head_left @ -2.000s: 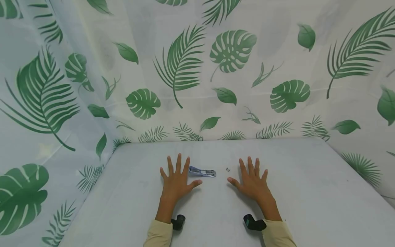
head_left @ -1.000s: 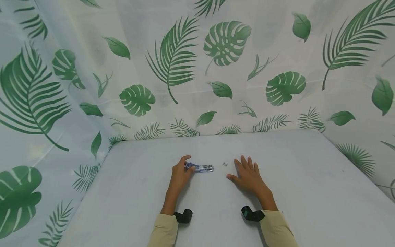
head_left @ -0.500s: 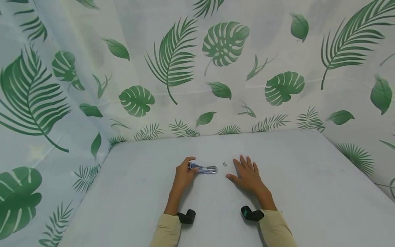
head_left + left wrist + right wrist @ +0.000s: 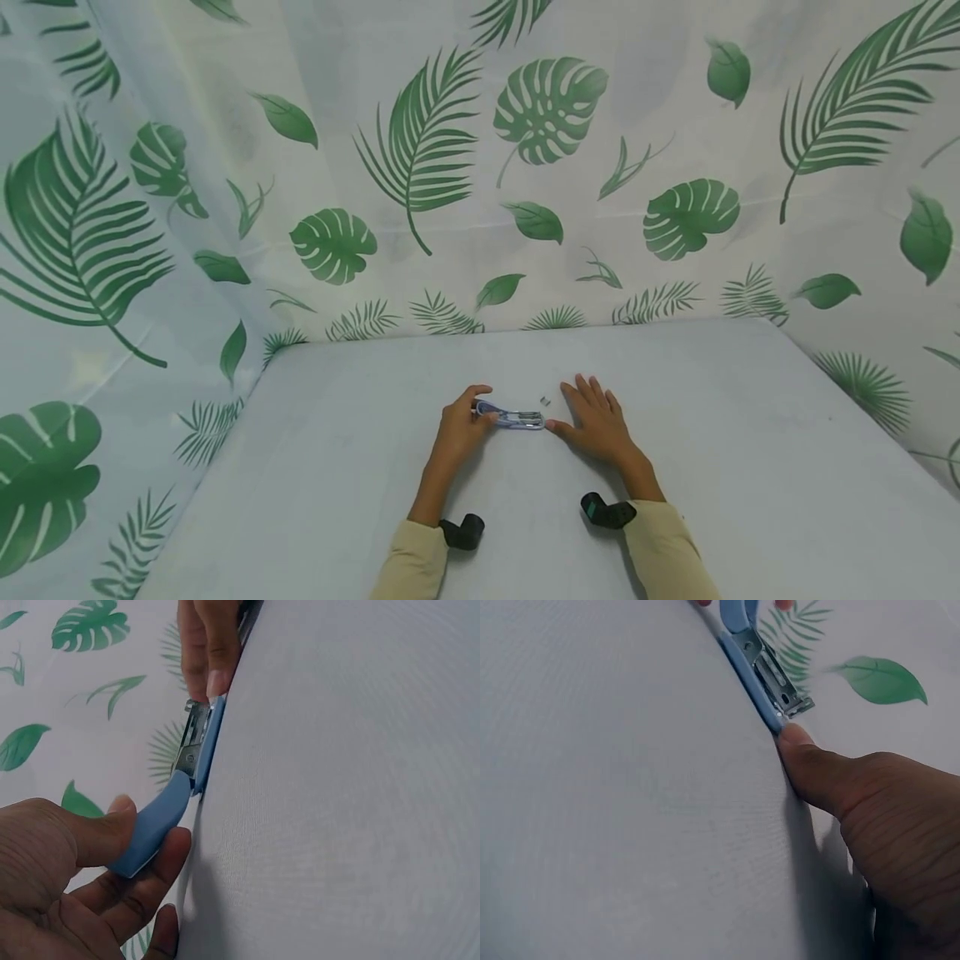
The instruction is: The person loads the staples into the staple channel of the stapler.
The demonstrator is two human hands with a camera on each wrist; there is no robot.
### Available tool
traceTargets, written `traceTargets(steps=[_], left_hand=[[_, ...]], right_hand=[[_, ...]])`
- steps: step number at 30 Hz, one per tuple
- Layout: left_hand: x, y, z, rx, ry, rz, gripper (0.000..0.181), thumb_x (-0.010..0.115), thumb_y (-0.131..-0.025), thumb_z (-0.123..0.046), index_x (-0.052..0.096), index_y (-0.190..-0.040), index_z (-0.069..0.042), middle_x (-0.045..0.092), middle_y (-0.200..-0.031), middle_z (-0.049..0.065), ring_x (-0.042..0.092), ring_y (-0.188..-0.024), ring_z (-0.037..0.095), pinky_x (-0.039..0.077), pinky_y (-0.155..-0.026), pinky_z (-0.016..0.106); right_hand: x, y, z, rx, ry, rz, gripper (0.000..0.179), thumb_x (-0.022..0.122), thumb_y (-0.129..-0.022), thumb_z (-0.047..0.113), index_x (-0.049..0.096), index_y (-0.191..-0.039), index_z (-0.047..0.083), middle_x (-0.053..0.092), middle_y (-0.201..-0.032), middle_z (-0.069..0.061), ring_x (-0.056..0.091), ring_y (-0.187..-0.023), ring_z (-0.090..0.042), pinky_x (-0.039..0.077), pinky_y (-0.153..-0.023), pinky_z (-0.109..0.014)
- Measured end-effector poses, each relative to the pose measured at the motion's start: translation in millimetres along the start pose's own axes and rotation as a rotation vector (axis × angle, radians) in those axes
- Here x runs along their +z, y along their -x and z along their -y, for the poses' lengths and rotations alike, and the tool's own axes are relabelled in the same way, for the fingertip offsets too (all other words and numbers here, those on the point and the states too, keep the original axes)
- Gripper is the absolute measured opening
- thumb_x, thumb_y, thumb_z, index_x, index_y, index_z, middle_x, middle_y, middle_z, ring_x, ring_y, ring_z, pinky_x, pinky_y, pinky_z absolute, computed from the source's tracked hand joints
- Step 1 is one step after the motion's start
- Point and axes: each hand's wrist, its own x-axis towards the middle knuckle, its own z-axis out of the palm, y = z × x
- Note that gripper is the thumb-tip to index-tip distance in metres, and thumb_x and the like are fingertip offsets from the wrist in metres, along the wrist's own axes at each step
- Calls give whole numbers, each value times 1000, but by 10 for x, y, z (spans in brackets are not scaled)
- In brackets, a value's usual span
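A blue stapler (image 4: 521, 420) with a metal magazine lies opened out on the white table, its lid swung back. My left hand (image 4: 459, 429) pinches the curved blue lid (image 4: 154, 829) between thumb and fingers. At the stapler's other end, the thumb of my right hand (image 4: 597, 427) touches the tip of the blue base (image 4: 754, 686). The right hand's other fingers extend forward on the table. Just beyond the stapler's right end, near the right fingertips, lies a tiny silvery piece (image 4: 545, 401), perhaps a short strip of staples; it is too small to be sure.
The white-covered table (image 4: 315, 483) reaches back to a leaf-patterned curtain (image 4: 442, 275), which also hangs along both sides. Each wrist carries a black camera, one on the left wrist (image 4: 463, 532) and one on the right wrist (image 4: 606, 511).
My left hand, first spread flat beside the stapler, has taken hold of its lid and moved it right to the right thumb. The right hand has shifted slightly left.
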Motion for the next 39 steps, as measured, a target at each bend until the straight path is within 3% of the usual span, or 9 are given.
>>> traceTargets(steps=[10,17,25,39], left_hand=[[21,11,-1,-50,-13,10,48,74,-87,-15,57,-131,-13,67,-113,16,51,-75,13,43,-65,27],[3,19,74,-53,65,47,50,76,-85,-15,57,-130,-9,67,-106,16,52,-77,14,44,-66,28],[-13,28,141,-32,130,65,48,76,-85,-14,58,-128,-4,67,-111,19,63,-89,20,51,-77,34],[-14,37,133,-20,132,66,39,74,-86,-14,62,-122,-3,65,-98,10,47,-75,12,37,-62,20]], right_hand=[[-6,-79,-43,-74,-44,-50,55,66,-92,35,52,-140,13,32,-154,-27,18,-145,-48,14,-111,-68],[40,-165,-58,-69,-57,-98,44,68,-90,30,60,-132,18,40,-151,-23,25,-144,-46,20,-106,-70],[39,-242,-33,-40,-105,-110,26,70,-89,27,70,-115,23,46,-148,-19,28,-143,-45,21,-102,-71],[52,-305,11,41,-137,-149,13,72,-87,26,75,-99,20,51,-142,-17,39,-134,-44,24,-98,-67]])
